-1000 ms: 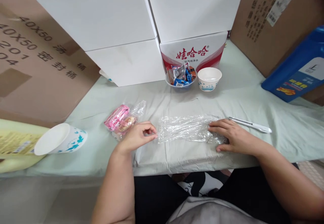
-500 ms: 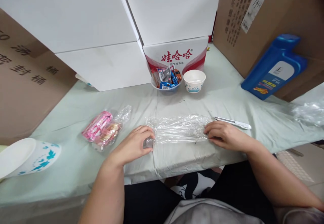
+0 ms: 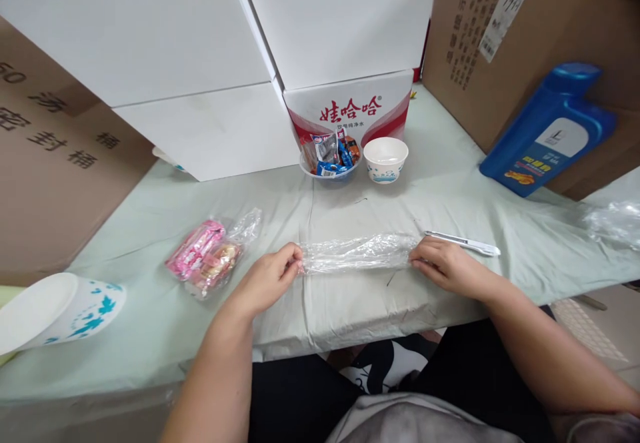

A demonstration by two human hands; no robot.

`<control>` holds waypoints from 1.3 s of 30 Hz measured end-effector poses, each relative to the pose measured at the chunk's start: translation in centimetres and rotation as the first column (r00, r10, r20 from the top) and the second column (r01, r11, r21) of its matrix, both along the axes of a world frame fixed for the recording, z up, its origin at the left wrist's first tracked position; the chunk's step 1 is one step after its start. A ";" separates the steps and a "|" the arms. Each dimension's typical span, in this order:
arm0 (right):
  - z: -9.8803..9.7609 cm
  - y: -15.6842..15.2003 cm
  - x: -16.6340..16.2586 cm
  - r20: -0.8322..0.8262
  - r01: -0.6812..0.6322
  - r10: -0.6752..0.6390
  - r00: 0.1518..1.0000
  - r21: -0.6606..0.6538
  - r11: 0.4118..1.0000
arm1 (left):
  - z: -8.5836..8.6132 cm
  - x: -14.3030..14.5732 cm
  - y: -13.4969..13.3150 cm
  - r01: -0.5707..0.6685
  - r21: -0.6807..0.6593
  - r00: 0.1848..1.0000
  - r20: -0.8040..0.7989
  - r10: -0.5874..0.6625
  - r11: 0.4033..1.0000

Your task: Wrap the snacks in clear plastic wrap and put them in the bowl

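A clear plastic bag lies as a narrow folded strip on the pale green cloth near the table's front edge. My left hand pinches its left end with fingers closed. My right hand grips its right end, fingers curled. A white utility knife lies just beyond my right hand. To the left of my left hand sits a clear bag of pink-wrapped snacks.
A bowl of wrapped candies and an empty white paper bowl stand at the back by white and red boxes. A blue jug leans at the right. A tipped paper cup lies left. Cardboard boxes flank both sides.
The flat plastic bag has been folded into a narrower strip. Both hands went from resting on it to gripping its two ends. The view shifted right.
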State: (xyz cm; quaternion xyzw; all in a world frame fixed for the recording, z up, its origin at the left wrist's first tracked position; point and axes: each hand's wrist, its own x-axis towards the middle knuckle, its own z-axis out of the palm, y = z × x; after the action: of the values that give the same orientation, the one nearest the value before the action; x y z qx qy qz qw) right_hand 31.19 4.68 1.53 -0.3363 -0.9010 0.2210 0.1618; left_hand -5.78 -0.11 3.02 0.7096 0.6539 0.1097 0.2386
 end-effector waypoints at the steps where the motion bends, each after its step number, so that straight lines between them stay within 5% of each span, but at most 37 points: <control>1: -0.2 0.0 -0.2 -0.004 0.073 -0.073 0.997 -0.008 0.997 | -0.2 0.1 0.2 -0.013 0.006 1.000 -0.012 0.013 1.000; 6: -1.6 -0.1 -1.5 0.060 0.337 -0.337 0.939 0.023 0.941 | -1.0 0.8 0.9 -0.068 0.034 0.995 -0.074 0.071 0.997; 15: -2.9 -0.6 -3.9 0.249 0.489 -0.555 0.794 0.281 0.826 | -1.4 2.3 1.4 -0.190 0.118 0.896 -0.384 0.221 0.975; 20: -2.9 -0.8 -4.1 0.216 0.472 -0.544 0.811 0.309 0.826 | -0.9 2.1 0.5 -0.259 0.431 0.825 -0.367 0.430 0.864; 22: -2.9 -0.7 -3.9 0.144 0.445 -0.516 0.845 0.346 0.826 | -0.9 3.4 -0.3 -0.141 0.533 0.899 -0.284 0.334 0.834; 24: -3.0 -0.6 -3.7 0.108 0.422 -0.492 0.864 0.378 0.824 | -1.2 5.4 -1.1 0.063 0.506 0.975 -0.216 0.055 0.860; 26: -3.0 -0.5 -3.6 0.125 0.407 -0.484 0.866 0.388 0.827 | -1.5 7.5 -1.7 0.233 0.407 0.965 -0.212 -0.156 0.883; 28: -2.9 -0.5 -3.4 0.151 0.394 -0.476 0.866 0.377 0.838 | -1.9 8.8 -1.9 0.300 0.316 0.936 -0.281 -0.214 0.900; 32: -2.1 -0.8 -2.7 0.087 0.403 -0.435 0.896 0.249 0.881 | -2.6 9.1 -1.3 0.269 0.292 0.922 -0.353 -0.158 0.918; 35: -1.1 -1.2 -2.0 -0.011 0.429 -0.429 0.903 -0.004 0.903 | -3.1 9.0 -1.2 0.270 0.346 0.936 -0.314 -0.160 0.899; 39: 0.8 -2.2 -1.1 -0.188 0.113 -0.218 0.958 -0.450 0.886 | -3.4 10.2 -2.2 0.357 0.349 0.928 -0.237 -0.287 0.866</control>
State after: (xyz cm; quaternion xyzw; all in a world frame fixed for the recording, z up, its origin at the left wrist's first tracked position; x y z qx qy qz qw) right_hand 30.09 2.51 2.37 -0.4117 -0.7713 0.4397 0.2055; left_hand 4.42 -2.34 -0.41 0.8488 0.5097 0.1311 0.0498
